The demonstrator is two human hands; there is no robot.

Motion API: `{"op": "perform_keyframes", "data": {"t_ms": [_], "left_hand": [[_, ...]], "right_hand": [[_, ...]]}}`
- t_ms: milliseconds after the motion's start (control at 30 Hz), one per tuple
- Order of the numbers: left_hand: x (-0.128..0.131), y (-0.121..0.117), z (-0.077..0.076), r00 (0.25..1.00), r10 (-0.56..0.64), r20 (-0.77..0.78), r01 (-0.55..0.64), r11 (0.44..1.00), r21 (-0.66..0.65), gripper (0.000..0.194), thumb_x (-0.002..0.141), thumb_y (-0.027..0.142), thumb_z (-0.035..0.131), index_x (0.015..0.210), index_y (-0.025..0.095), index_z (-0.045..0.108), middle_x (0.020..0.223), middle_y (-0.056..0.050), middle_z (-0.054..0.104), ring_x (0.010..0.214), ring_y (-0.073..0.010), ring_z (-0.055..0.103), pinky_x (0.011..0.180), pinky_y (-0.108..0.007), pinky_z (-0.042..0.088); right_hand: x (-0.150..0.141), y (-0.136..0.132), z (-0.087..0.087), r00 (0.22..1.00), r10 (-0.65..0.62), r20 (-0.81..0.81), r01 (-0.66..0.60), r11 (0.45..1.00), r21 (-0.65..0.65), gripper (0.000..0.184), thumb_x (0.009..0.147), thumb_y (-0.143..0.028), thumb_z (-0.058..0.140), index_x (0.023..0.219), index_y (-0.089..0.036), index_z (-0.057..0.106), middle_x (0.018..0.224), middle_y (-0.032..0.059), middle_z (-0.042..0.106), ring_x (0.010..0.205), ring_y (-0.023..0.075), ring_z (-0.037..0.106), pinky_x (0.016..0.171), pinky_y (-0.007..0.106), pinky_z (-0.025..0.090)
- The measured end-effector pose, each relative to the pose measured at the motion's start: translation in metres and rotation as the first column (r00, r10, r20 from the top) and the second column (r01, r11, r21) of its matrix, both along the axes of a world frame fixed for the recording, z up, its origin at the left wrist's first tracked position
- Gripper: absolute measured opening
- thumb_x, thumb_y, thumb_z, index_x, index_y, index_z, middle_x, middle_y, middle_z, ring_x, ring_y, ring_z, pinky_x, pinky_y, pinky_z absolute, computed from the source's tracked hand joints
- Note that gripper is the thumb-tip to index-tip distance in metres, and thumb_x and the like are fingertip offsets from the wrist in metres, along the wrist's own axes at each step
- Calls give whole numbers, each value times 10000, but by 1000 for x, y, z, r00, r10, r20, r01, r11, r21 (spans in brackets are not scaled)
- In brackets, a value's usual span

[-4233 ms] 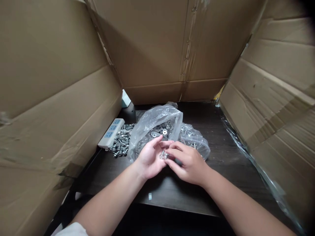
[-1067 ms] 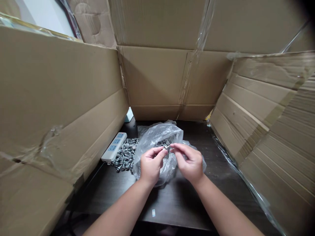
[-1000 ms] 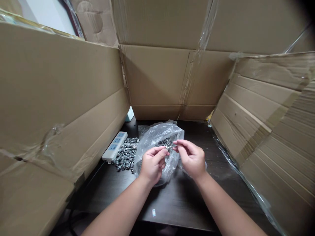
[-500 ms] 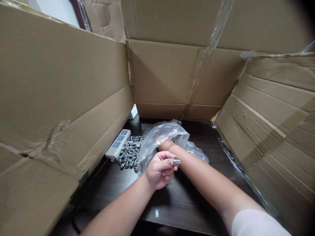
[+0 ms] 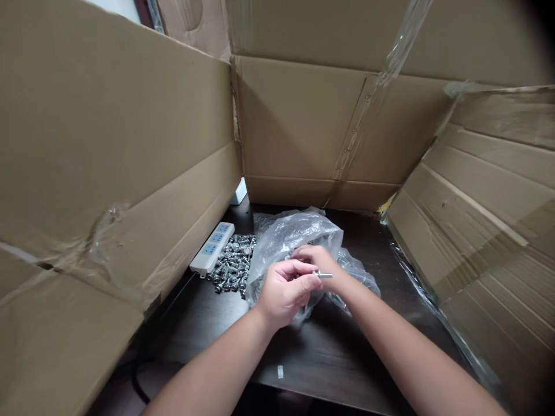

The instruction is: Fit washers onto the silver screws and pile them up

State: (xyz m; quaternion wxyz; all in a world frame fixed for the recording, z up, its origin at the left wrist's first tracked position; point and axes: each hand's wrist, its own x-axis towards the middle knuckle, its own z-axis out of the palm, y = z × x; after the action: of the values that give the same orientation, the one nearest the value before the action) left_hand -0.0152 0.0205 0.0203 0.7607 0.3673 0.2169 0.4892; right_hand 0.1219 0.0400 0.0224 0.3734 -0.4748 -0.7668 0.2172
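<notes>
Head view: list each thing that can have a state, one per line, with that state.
left hand: closed, pinching a bolt.
bolt: held level, shank pointing right.
right hand: at the bag's mouth, grip hidden.
plastic bag: open, crumpled.
loose bolts: heaped on the table.
power strip: lying flat, nothing plugged in.

The left hand (image 5: 284,292) pinches a bolt (image 5: 322,275) by its head end, shank pointing right, away from the grip. Just behind the bolt, the right hand (image 5: 318,259) reaches into the mouth of a clear bag (image 5: 286,237), fingertips hidden, perhaps touching the washers inside. A second bag (image 5: 359,271) lies just right of the grip. Well left of it sits a pile of bolts (image 5: 232,270) on the dark table (image 5: 329,358), touching a power strip (image 5: 212,248). Cardboard (image 5: 108,144) walls in all three sides.
</notes>
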Motion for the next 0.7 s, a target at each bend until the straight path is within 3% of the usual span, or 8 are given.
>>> {"op": "perform_keyframes", "data": {"t_ms": [33,67,167,233,300,367,533,700], "left_hand": [[1,0,0,997,61,-53,-59,998,39,273,576,273,867,743,117,719,521,-16,634,334,-5,345,346,-148,216],[2,1,-1,987,118,-106,-109,990,85,266,588,283,860,747,119,725,502,3,607,347,-10,354,357,-153,238],[6,1,-4,937,244,-252,-189,956,225,223,623,276,837,763,130,745,485,30,567,384,-26,385,382,-166,294],[9,0,-6,903,280,-325,-190,940,283,200,634,263,825,770,136,751,523,20,597,409,-36,417,395,-172,324],[13,-1,-8,875,302,-379,-181,929,322,183,640,252,815,768,138,753,568,4,635,445,-53,468,415,-177,361],[15,-2,-9,853,321,-412,-176,920,351,170,650,249,803,772,140,755,606,-11,666,488,-73,522,441,-183,399],[18,-2,-12,822,345,-453,-158,902,401,153,663,246,790,770,141,755,658,-30,708,543,-102,586,490,-199,456],[17,-2,-14,802,374,-465,-159,885,437,136,674,237,783,777,151,760,682,-29,724,557,-102,603,507,-195,472]], "right_hand": [[8,-1,1,998,31,-45,-33,999,-38,101,807,-242,699,807,-144,724,831,54,709,755,183,681,666,293,575],[17,-6,1,977,25,-210,-46,994,-95,99,796,-231,705,830,-143,734,876,64,713,804,197,687,699,303,578],[41,-29,-4,790,-46,-612,-83,980,-182,128,783,-248,728,889,-179,751,993,59,692,796,185,698,752,337,594],[49,-44,-10,698,-65,-713,-88,980,-176,130,779,-240,742,902,-199,759,1011,54,683,769,176,701,752,338,605],[50,-53,-14,671,-74,-738,-57,987,-151,138,783,-221,743,920,-213,762,982,52,694,746,171,701,728,321,613],[47,-57,-16,688,-77,-721,-11,993,-116,146,794,-200,732,934,-228,761,959,47,704,729,162,699,704,302,616],[46,-58,-18,828,-46,-558,77,996,33,188,820,-133,691,956,-242,762,983,48,697,887,177,673,757,280,588],[48,-58,-22,879,-49,-475,118,986,117,220,828,-95,671,988,-224,748,980,62,674,867,170,655,683,262,551]]}}
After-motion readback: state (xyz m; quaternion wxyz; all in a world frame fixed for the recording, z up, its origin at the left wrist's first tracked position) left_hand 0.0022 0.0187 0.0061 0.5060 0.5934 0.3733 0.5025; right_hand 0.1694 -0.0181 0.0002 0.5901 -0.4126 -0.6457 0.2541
